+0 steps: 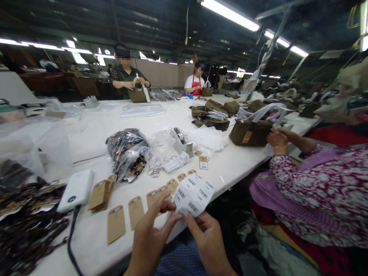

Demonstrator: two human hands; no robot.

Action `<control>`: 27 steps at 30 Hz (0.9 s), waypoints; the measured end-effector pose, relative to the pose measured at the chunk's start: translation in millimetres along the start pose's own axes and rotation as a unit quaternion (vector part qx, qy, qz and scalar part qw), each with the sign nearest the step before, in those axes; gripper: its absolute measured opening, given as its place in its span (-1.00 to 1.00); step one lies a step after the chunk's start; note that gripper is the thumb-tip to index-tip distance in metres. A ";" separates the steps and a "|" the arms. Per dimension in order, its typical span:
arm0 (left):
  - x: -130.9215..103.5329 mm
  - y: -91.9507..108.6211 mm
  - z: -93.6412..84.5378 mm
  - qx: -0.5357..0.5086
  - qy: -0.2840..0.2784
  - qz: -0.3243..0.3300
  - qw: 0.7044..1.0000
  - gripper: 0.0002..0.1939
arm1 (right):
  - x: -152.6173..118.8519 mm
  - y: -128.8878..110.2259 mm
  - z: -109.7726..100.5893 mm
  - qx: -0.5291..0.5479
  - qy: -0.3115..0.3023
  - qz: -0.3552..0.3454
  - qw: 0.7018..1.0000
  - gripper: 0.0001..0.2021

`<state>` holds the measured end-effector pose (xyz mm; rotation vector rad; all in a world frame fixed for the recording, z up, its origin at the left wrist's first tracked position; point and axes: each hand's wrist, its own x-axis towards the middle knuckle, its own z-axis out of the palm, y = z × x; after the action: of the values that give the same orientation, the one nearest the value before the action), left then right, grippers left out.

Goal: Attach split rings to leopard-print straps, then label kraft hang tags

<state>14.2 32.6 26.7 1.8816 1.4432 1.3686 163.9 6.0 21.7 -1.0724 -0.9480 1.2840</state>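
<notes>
A white sheet of barcode stickers (193, 192) is held up over the table's front edge. My right hand (208, 239) pinches its lower edge between thumb and fingers. At the sheet's lower left corner, my left hand (153, 228) has its thumb and index finger closed on the edge; whether a single sticker is lifted there cannot be made out. Brown card hang tags (116, 224) lie in a slanting row beyond my left hand, partly hidden by it and the sheet. Left of the row sits a small stack of tags (99, 195). One tag with a white barcode sticker (203, 164) lies behind the sheet.
A white power bank (76, 190) with a dark cable lies at left, beside dark chain-like pieces (31, 226). A plastic-wrapped patterned bundle (128, 153), metal rings (154, 171) and a tape dispenser (181, 142) stand behind. At right, a co-worker's hands (278, 140) hold an olive bag (250, 132).
</notes>
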 end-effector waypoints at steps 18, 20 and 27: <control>1.0 -7.0 -25.7 -0.138 -0.002 -0.204 0.969 -0.36 | 6.7 -2.5 9.4 -0.211 -0.029 -0.114 0.970 -0.78; 5.7 -10.7 -29.3 -0.176 0.018 -0.233 0.956 -0.33 | 17.2 -2.5 14.9 -0.138 -0.031 -0.064 0.988 -0.75; 25.4 -33.0 -47.4 -0.344 0.156 -0.300 0.876 -0.30 | 91.9 5.2 38.0 -0.044 -0.036 -0.023 0.998 -0.72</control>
<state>-43.7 56.8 33.5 0.7065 1.2650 1.5942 132.8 100.5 22.9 -1.0733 -1.0858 1.2595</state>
